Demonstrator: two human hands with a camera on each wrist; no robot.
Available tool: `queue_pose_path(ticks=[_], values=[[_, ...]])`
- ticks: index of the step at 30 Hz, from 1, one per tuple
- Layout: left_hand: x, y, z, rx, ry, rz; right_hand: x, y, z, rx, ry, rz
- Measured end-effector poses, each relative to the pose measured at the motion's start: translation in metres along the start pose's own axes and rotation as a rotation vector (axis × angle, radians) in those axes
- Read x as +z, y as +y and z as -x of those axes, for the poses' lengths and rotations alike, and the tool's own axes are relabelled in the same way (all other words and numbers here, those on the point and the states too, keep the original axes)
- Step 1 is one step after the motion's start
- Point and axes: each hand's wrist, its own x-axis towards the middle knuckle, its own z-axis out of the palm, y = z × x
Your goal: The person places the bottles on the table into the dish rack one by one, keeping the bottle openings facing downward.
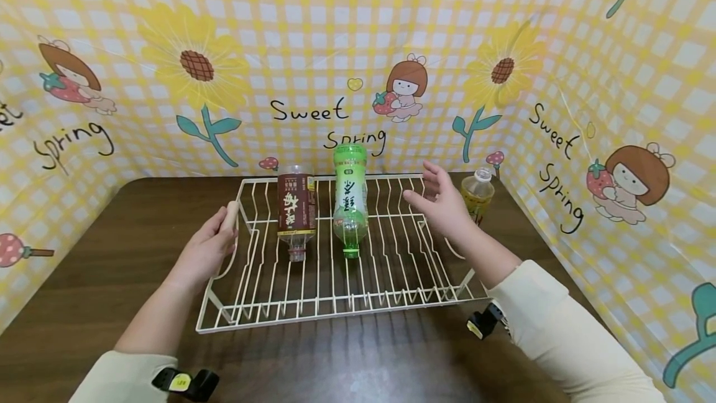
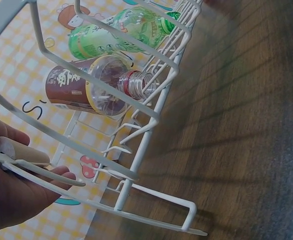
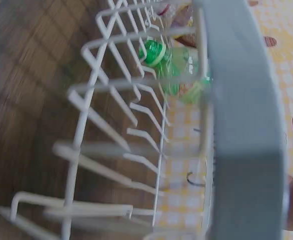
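Note:
My left hand point(image 1: 208, 246) grips a pale wooden handle point(image 1: 229, 216) on the left side of a white wire dish rack point(image 1: 386, 291). The left wrist view shows the handle between its thumb and fingers. In the rack, a clear bottle with a brown label point(image 1: 296, 204) is placed neck down. Beside it, also neck down, is a green bottle point(image 1: 350, 198) with a green cap. My right hand point(image 1: 444, 207), fingers spread and holding nothing, is over the rack's right side. Just beyond it stands a bottle with a yellow label point(image 1: 477, 191), partly hidden by that hand.
The rack rests on a dark wooden table point(image 1: 358, 359). A yellow checked cloth point(image 1: 313, 42) with flowers and cartoon figures surrounds the table at the back and sides. Black wrist cameras are strapped at both sleeves point(image 1: 550, 303).

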Motion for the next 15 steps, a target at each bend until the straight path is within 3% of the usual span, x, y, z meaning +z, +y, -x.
queue_pose_path(ticks=[6, 15], values=[[0.0, 0.001, 0.0, -0.002, 0.006, -0.008, -0.026, 0.017, 0.012, -0.041, 0.028, 0.061], [0.001, 0.002, 0.0, -0.014, 0.014, -0.032, -0.054, 0.043, 0.021, -0.065, 0.156, 0.155]])
